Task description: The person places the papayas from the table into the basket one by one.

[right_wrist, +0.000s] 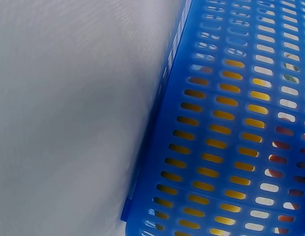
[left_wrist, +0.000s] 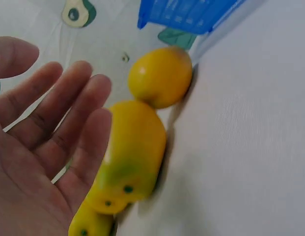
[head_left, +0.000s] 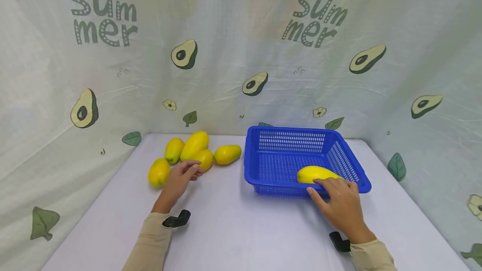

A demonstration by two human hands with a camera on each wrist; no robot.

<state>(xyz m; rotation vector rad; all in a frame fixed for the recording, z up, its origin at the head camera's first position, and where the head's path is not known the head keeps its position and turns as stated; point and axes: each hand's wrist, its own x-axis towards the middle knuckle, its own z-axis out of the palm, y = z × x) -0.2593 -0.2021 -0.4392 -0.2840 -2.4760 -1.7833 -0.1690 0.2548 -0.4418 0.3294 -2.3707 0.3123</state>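
Several smooth yellow mango-like fruits [head_left: 194, 145], some with greenish ends, lie at the table's back left. Beside their front edge hovers my left hand [head_left: 180, 182], fingers loosely bent and holding nothing. In the left wrist view its palm [left_wrist: 34, 162] is apart from the nearest fruit [left_wrist: 135, 147]. One more yellow fruit [head_left: 314, 174] lies in the blue plastic basket [head_left: 288, 185], against its front wall. My right hand [head_left: 340, 206] is over that front rim, fingertips at the fruit, thumb spread outside. In the right wrist view the perforated wall hides most of the fruit and fingers.
A white-covered table [head_left: 226, 229] carries the fruits and basket. Behind and beside it hangs a pale curtain [head_left: 218, 16] printed with avocados and leaves. One fruit [head_left: 227, 154] lies close to the basket's left side. Each wrist wears a black camera mount [head_left: 177, 219].
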